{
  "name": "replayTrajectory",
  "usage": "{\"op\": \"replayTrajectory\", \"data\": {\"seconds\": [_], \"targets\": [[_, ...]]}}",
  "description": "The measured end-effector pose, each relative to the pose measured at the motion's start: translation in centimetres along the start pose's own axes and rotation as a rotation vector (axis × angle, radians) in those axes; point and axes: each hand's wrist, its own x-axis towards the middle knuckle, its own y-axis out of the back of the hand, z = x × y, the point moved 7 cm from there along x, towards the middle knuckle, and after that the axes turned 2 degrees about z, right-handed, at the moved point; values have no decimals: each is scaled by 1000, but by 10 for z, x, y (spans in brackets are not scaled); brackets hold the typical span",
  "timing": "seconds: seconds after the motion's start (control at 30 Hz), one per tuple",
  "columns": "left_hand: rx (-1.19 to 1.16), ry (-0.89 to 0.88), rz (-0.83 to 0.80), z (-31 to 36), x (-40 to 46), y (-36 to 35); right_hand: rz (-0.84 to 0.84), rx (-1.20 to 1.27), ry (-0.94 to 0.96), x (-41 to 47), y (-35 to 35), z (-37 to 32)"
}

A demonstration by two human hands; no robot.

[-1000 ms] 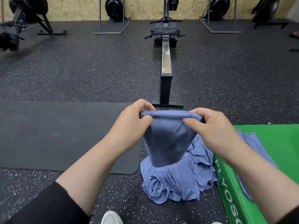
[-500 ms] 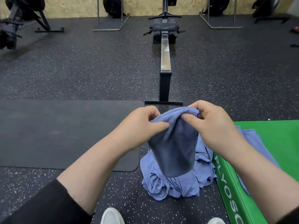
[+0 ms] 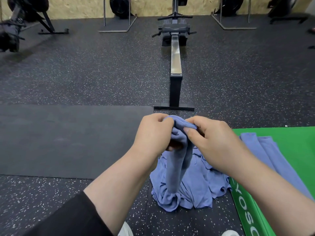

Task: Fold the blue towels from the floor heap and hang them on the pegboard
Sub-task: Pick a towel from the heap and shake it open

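We see the left hand [image 3: 154,133] and the right hand [image 3: 211,142] drawn close together at the centre of the view, both pinching the top fold of one blue towel [image 3: 179,160]; the fingers of each curl round the cloth, and the right thumb presses on its upper edge. The towel hangs from them as a narrow, doubled strip, its lower end reaching down to, or just over, the floor heap [image 3: 192,189] of crumpled blue towels directly beneath. We judge the fold to be partway made. The risk from here is that the layers slip out of line while the hands regrip, leaving an uneven fold; the trailing end could also catch on the heap and drag another towel up with it. Just right of the heap stands a green box [image 3: 289,145] with further blue cloth [image 3: 265,150] lying on its top. A dark mat [image 3: 68,138] lies on the floor to the left, and a rowing machine [image 3: 175,65] runs away from us beyond the hands. No pegboard is in view. The left fingertips are hidden behind the cloth, the box lettering is cut off at the frame edge, and we cannot tell whether the towel's end touches the heap.
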Motion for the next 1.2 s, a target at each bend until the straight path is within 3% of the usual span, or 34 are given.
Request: {"op": "replayTrajectory", "data": {"seconds": [0.17,0.27,0.4,0.47,0.63,0.83,0.93,1.0,1.2], "targets": [[19,-61,-10,2,-1,1,-153,244,63,-1,-9,-10],[-167,-9,-82,6,-3,-4,-66,283,56,5,-1,-1],[168,-216,-116,17,-4,1,48,295,-11,11,6,11],[194,-260,-143,22,-4,2,49,351,-20,11,3,11],[88,-290,-72,28,-2,8,126,626,-85,11,3,14],[-167,-317,-6,36,-3,15,-21,747,-121,9,-16,12],[-298,-329,-12,39,-1,17,-103,650,-112,6,-29,10],[-384,-337,28,40,0,22,-96,495,-75,5,-27,6],[-488,-344,99,43,3,32,-89,355,-85,4,-25,5]]}}
